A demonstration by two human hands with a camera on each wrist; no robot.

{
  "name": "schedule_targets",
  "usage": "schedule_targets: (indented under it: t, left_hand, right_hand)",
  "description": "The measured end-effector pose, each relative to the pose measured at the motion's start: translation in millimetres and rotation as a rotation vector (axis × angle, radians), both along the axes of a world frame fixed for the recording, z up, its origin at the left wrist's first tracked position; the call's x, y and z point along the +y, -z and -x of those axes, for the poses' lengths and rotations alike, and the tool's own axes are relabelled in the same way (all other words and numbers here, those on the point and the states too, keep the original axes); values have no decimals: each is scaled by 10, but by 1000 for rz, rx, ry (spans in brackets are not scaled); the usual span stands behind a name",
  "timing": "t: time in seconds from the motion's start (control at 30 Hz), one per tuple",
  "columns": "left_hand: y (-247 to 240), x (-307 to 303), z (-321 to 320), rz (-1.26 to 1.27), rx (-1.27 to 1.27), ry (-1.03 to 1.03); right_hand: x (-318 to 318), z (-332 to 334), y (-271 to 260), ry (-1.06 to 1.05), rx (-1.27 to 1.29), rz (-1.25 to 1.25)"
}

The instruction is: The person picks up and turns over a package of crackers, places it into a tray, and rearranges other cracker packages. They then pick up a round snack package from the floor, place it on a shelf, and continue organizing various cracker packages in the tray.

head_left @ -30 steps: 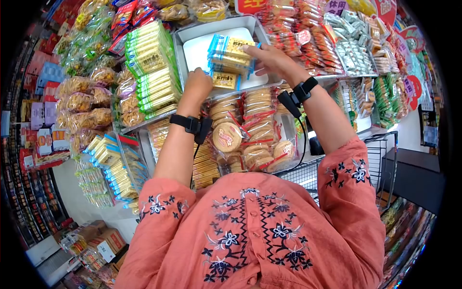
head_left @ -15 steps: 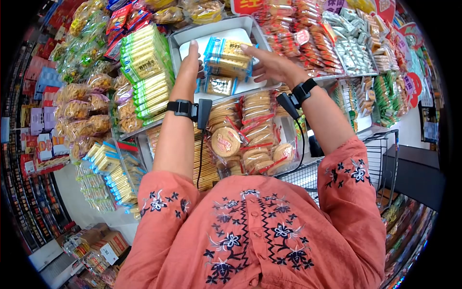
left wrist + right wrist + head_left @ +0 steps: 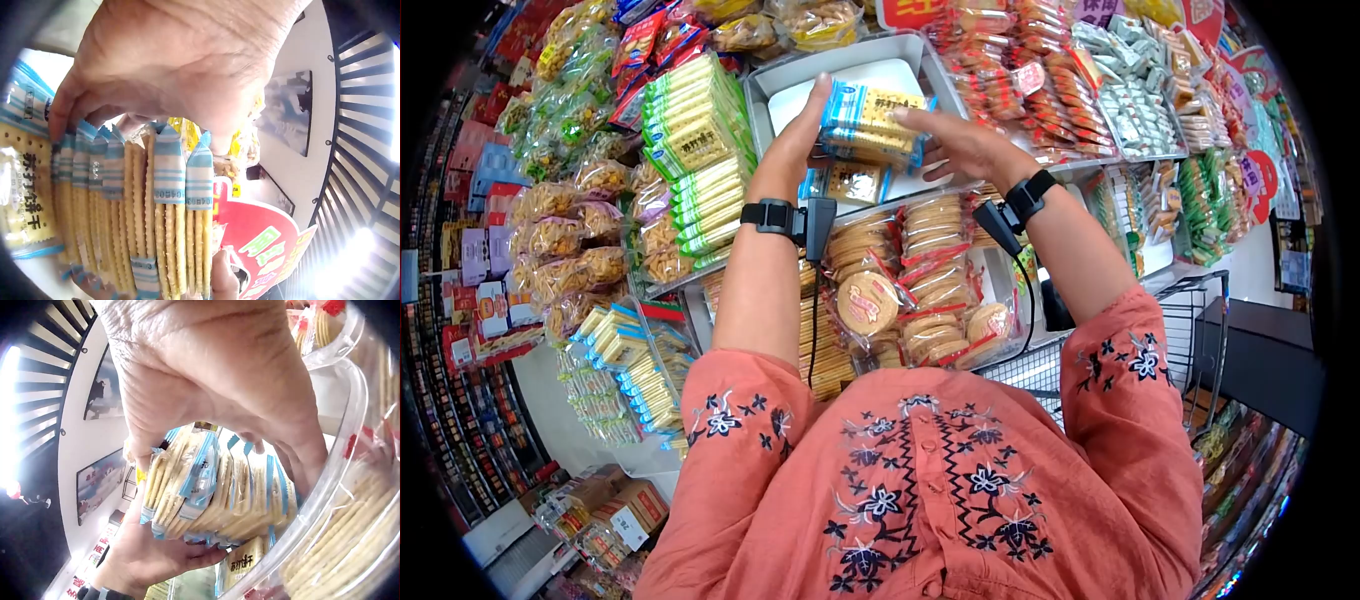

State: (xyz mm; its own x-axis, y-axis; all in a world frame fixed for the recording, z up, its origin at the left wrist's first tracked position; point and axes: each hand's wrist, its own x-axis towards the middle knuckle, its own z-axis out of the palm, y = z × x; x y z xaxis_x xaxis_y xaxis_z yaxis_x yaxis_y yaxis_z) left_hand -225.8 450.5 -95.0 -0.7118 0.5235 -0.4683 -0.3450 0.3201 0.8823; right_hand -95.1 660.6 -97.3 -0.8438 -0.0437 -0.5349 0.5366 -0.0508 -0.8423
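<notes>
A stack of clear-and-blue soda cracker packs [image 3: 872,118] is gripped between my two hands over a grey tray [image 3: 895,72]. My left hand [image 3: 793,140] holds its left end, the thumb pointing up along it; in the left wrist view its fingers curve behind the packs [image 3: 167,212]. From the right, my right hand [image 3: 972,145] has its thumb on the top pack and its fingers around the end. The right wrist view shows the packs [image 3: 212,481] side by side under its arched palm. Another cracker pack [image 3: 853,184] lies in the tray just below the stack.
Green cracker packs [image 3: 710,150] are piled left of the tray. Bags of round biscuits [image 3: 868,300] fill a bin nearer my body. Red-wrapped snacks [image 3: 1055,100] lie to the right. A wire shopping cart [image 3: 1175,335] stands at the lower right.
My left hand first reached low by the tray's front, then rose beside the stack and now holds its left end. The stack and the pack below have shifted slightly left.
</notes>
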Motion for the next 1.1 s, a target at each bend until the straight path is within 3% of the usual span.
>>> schedule_targets:
  t: [0.63, 1.1]
  left_hand:
    - [28, 1, -29, -63, -42, -3]
    - [-75, 1, -130, -153, -34, -49]
  right_hand:
    - [-2, 53, 157, 38, 52, 14]
    - [-89, 1, -96, -14, 149, 35]
